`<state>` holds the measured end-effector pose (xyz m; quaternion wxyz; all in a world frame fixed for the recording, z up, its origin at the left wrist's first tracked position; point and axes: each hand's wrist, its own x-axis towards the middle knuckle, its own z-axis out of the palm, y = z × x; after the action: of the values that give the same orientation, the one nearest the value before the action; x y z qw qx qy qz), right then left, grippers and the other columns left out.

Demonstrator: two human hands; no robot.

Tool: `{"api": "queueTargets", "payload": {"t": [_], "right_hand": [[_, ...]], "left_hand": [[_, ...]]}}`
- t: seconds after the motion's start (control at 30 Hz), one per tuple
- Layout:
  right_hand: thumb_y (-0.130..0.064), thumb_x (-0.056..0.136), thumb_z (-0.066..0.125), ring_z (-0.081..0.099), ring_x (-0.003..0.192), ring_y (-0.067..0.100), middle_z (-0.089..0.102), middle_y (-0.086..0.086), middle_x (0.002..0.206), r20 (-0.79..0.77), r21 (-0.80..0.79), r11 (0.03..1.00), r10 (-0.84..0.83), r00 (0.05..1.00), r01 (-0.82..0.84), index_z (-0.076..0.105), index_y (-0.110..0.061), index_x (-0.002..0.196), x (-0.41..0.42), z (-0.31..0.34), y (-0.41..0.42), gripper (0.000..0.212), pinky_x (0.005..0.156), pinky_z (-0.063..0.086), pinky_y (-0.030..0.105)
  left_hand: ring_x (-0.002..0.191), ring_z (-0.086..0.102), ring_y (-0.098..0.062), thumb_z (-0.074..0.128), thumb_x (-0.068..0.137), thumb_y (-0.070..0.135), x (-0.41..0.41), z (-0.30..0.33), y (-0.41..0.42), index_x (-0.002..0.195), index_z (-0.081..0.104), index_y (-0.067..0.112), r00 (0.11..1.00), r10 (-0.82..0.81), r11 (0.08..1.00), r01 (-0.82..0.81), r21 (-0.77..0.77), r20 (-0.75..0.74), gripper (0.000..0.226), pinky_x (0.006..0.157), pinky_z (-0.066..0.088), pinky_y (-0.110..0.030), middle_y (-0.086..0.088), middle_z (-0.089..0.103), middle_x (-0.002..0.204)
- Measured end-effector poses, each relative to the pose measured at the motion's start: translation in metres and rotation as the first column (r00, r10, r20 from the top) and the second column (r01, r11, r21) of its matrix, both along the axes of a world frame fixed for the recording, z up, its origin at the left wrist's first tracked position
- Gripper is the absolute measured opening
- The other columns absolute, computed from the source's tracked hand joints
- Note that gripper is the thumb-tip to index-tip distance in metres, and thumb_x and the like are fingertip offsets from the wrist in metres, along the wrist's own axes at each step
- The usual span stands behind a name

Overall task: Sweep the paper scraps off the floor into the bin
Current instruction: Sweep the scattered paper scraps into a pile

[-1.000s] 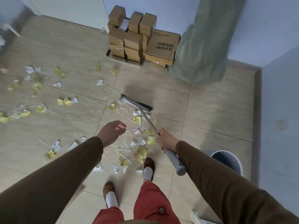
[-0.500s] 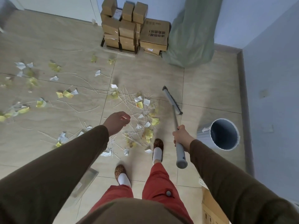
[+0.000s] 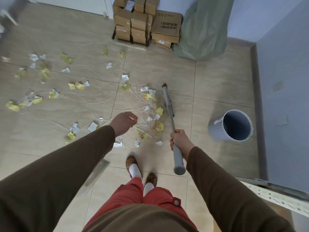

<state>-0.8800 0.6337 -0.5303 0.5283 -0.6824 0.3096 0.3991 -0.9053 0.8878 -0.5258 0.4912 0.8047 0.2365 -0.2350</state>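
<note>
Broom (image 3: 168, 104): gripped by right hand (image 3: 179, 141), head set beside the paper scraps (image 3: 150, 111) mid-floor, bin (image 3: 231, 125) just right (likely sweep target). Left hand (image 3: 124, 123) loosely curled, empty.

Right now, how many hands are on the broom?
1. The right hand grips the grey-handled broom partway down its handle. The left hand, loosely curled, hangs over the scattered yellow and white paper scraps, holding nothing visible.
</note>
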Motion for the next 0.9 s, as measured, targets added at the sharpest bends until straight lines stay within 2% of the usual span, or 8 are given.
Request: {"api": "queueTargets", "payload": {"t": [0.1,0.3,0.43,0.53,0.63,0.7,0.77,0.9], "right_hand": [[-0.008,0.097,0.036,0.045,0.059,0.015,0.049,0.01,0.092,0.021,-0.066,0.998,-0.013,1.0,0.015,0.036,-0.018,0.128,-0.033,0.007,-0.003,0.032,0.047,0.044,0.026],[-0.007,0.099,0.03,0.046,0.066,0.014,0.043,0.004,0.091,-0.028,-0.108,0.98,-0.171,0.985,0.167,0.029,-0.015,0.122,-0.089,0.007,-0.011,0.025,0.055,0.043,0.027],[-0.007,0.101,0.031,0.046,0.064,0.012,0.045,0.005,0.083,-0.077,-0.133,0.983,-0.138,0.987,0.127,0.031,-0.007,0.14,-0.107,-0.003,-0.001,0.038,0.054,0.041,0.024],[-0.003,0.1,0.036,0.047,0.063,0.011,0.046,0.003,0.079,-0.126,-0.022,0.99,-0.142,0.982,0.14,0.037,-0.006,0.137,-0.11,-0.006,0.024,0.037,0.045,0.043,0.025],[0.0,0.098,0.038,0.047,0.063,0.01,0.047,0.002,0.078,-0.193,0.103,0.955,-0.255,0.948,0.278,0.04,-0.009,0.118,-0.115,0.001,0.058,0.023,0.05,0.045,0.023],[0.003,0.096,0.035,0.044,0.06,0.012,0.044,0.004,0.078,-0.21,0.202,0.906,-0.331,0.92,0.372,0.044,-0.008,0.108,-0.113,0.005,0.077,0.019,0.047,0.046,0.021],[0.004,0.096,0.034,0.044,0.053,0.013,0.042,0.007,0.075,-0.219,0.273,0.877,-0.344,0.913,0.396,0.045,-0.006,0.099,-0.11,0.008,0.088,0.016,0.038,0.043,0.015],[-0.006,0.099,0.039,0.045,0.031,0.009,0.043,0.004,0.068,-0.34,0.347,0.81,-0.361,0.869,0.472,0.041,-0.01,0.104,-0.115,0.009,0.093,0.006,0.032,0.041,0.018]], "left_hand": [[0.098,0.07,-0.031,0.064,0.092,0.018,-0.022,0.0,-0.011,0.1,0.069,0.018,1.0,-0.004,1.0,0.004,0.011,-0.001,0.01,0.088,0.054,-0.043,-0.015,0.073,0.101],[0.099,0.069,-0.031,0.063,0.092,0.018,-0.066,0.002,-0.039,0.107,0.069,0.012,1.0,-0.017,1.0,0.017,0.016,-0.022,0.018,0.085,0.054,-0.04,-0.015,0.073,0.103],[0.098,0.07,-0.03,0.063,0.092,0.019,-0.088,0.008,-0.045,0.108,0.07,0.013,0.999,-0.031,0.999,0.032,0.028,-0.018,0.018,0.083,0.055,-0.041,-0.015,0.073,0.101],[0.096,0.07,-0.032,0.063,0.091,0.02,-0.099,0.015,-0.036,0.105,0.07,0.015,1.0,-0.03,0.999,0.03,0.042,0.003,0.016,0.083,0.056,-0.043,-0.015,0.073,0.097],[0.097,0.069,-0.032,0.062,0.091,0.019,-0.11,0.021,-0.022,0.105,0.069,0.014,1.0,-0.027,0.999,0.027,0.038,0.001,0.016,0.08,0.055,-0.041,-0.015,0.073,0.1],[0.097,0.069,-0.033,0.063,0.085,0.027,-0.119,0.025,-0.01,0.104,0.069,0.016,1.0,-0.029,0.999,0.029,0.031,0.001,0.022,0.076,0.053,-0.037,-0.014,0.073,0.1],[0.096,0.07,-0.031,0.061,0.078,0.034,-0.128,0.029,0.003,0.103,0.069,0.019,1.0,-0.03,0.999,0.03,0.033,0.005,0.03,0.077,0.054,-0.037,-0.012,0.073,0.101],[0.096,0.071,-0.026,0.063,0.091,0.021,-0.147,0.026,0.036,0.102,0.069,0.02,0.998,-0.044,0.998,0.042,0.055,0.036,0.012,0.074,0.05,-0.032,-0.007,0.073,0.101]]}}
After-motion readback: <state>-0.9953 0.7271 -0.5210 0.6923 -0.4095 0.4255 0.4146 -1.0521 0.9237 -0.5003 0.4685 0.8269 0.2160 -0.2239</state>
